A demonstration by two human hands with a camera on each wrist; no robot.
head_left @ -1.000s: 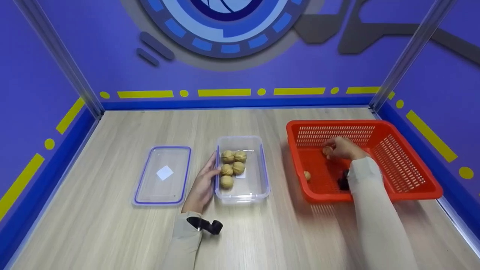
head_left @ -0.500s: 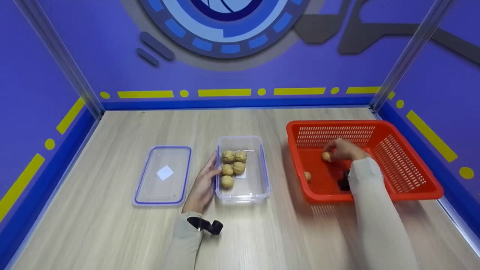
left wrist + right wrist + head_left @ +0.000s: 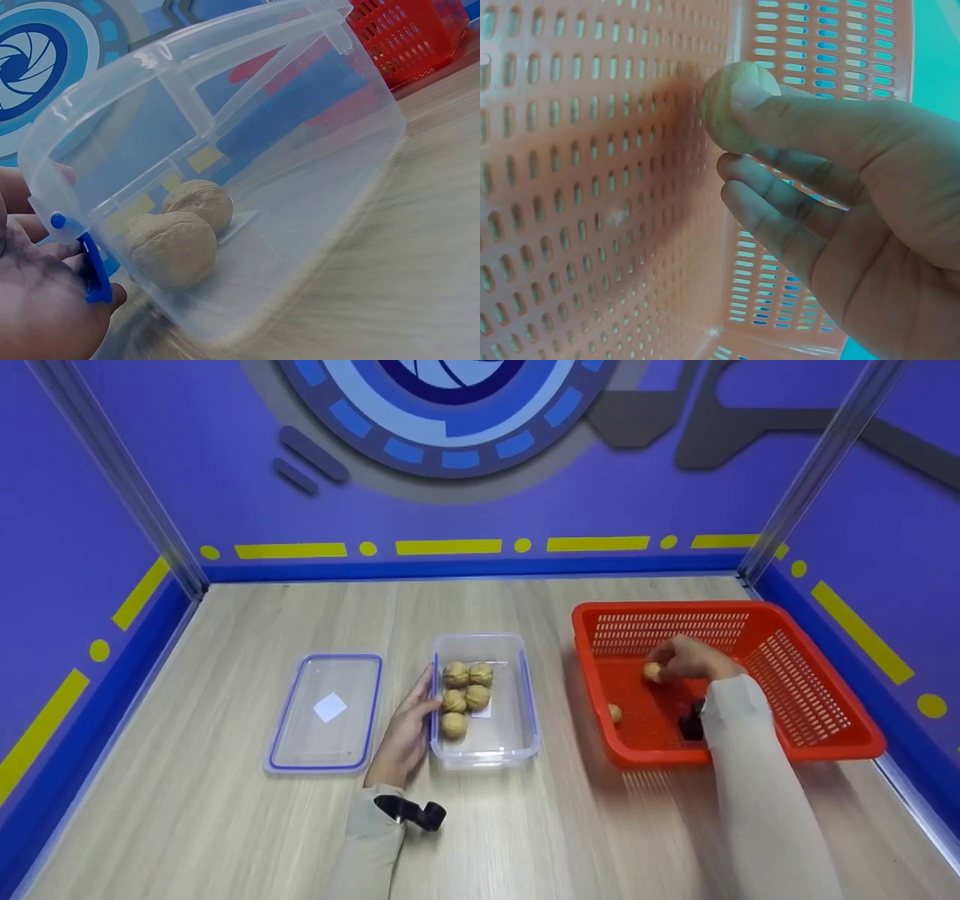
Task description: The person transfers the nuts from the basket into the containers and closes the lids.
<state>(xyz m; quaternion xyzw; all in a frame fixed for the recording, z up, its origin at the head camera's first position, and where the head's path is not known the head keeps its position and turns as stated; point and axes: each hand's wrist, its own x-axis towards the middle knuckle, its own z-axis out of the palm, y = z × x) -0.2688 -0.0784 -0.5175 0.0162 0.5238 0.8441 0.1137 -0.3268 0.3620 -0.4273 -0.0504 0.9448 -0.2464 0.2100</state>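
Compared with a second ago, the walnut (image 3: 652, 672) in our right hand (image 3: 686, 658) sits slightly nearer to us, while everything lying around the clear box (image 3: 512, 727) keeps its place. That hand is inside the red basket (image 3: 667, 630), which stands to the right of the clear box, and there we pinch the walnut between thumb (image 3: 802, 127) and fingertips, with two fingers (image 3: 754, 202) bent just below it beside the perforated red plastic. A second walnut (image 3: 615, 712) lies in the basket against the side closest to the clear box. Our left hand (image 3: 405, 731) rests along the left side of the clear box, thumb at its rim and a blue latch (image 3: 96, 274) beside the palm; the plastic hides part of the fingers, so we cannot tell whether they curl round it. Five walnuts (image 3: 477, 697) lie inside the clear box, gathered along its left part: two at the back, two in the middle, one in front. To the left of the clear box and our hand, we see the lid (image 3: 319, 739) lying flat, edged in violet-blue, with a white label (image 3: 330, 706) set diagonally on it. Pale wooden table (image 3: 570, 832) spreads beneath the clear box, and behind it rises a purple wall (image 3: 172, 450) with yellow dashes.
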